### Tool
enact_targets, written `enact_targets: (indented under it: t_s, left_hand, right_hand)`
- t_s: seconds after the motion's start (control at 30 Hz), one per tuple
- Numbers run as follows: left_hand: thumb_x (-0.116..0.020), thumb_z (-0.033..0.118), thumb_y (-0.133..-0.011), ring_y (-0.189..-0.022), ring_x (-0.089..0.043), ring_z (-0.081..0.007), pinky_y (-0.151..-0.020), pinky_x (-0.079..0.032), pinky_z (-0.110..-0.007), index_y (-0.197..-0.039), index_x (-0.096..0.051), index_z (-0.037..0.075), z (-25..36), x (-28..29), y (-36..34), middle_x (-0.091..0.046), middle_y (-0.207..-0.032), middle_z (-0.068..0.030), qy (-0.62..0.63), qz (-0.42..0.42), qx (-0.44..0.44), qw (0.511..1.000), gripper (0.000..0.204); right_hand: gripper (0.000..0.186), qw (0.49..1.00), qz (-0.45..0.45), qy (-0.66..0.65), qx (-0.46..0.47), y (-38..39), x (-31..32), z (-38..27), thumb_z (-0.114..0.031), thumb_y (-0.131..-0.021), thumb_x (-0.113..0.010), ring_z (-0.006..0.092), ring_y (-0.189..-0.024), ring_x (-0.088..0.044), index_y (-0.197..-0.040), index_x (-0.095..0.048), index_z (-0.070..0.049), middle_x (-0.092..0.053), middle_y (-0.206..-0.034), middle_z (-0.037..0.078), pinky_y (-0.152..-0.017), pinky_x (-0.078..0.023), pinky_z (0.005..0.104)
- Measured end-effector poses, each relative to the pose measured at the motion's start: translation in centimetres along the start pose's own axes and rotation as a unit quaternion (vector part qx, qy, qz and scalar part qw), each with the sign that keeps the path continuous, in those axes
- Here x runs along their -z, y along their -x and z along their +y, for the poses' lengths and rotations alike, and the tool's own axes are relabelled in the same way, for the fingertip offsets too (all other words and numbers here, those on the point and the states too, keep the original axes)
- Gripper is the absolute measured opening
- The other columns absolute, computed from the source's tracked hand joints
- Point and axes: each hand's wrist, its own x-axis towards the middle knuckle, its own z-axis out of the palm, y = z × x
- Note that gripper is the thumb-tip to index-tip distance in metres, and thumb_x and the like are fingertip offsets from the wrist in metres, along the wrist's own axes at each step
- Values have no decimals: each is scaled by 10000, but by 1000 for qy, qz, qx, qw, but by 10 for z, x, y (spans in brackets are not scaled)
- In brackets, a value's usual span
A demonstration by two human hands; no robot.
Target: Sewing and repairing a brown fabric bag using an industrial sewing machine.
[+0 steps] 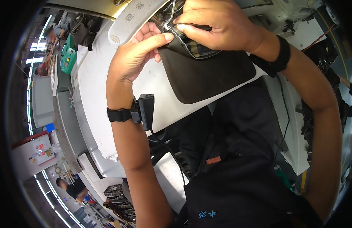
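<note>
- Nearest you, a small black device (146,110) sits strapped to your left wrist on a black band, with a thin cable (172,155) trailing down toward your dark clothing.
- Your left hand (136,57) reaches up along the left edge of the dark brown pouch (210,72). The thumb presses against the pouch's upper corner and the fingers curl behind it, so that grip is closed on the pouch.
- The pouch lies flat on the white bench (96,83), its lower rounded end hanging just over the near edge. A checked lining shows at its open mouth.
- Your right hand (217,24) lies over the top of the pouch, fingertips pinched tight on the zip (180,37) near its metal end.
- Just beyond, the zip end sits right under the sewing machine's head (136,17), near the metal foot.
- Judging by this, you are lining up the zip for stitching. The next move calls for keeping the zip edge straight and your fingertips clear of the needle.
</note>
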Motion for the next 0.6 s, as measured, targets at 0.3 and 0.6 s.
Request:
enact_targets:
  t_s: [0.3, 0.6]
  left_hand:
    - [-867, 154, -808, -786, -613, -66, -593, -454, -224, -972, -630, 110, -10, -2, -1, -630, -902, 43, -32, 20, -39, 999, 291]
    - [-867, 166, -820, -764, -582, -54, -588, -436, -222, -954, -609, 123, -4, 1, -3, -623, -894, 44, -28, -9, -11, 1000, 293]
  right_hand:
    - [117, 995, 28, 65, 68, -1, -2, 2, -121, -812, -710, 272, -794, -578, -880, -677, -31, -602, -863, 87, -741, -468, 388]
    - [116, 992, 33, 81, 86, 0, -7, 6, -112, -791, -742, 267, -768, -586, -867, -695, -38, -617, -852, 75, -704, -477, 394]
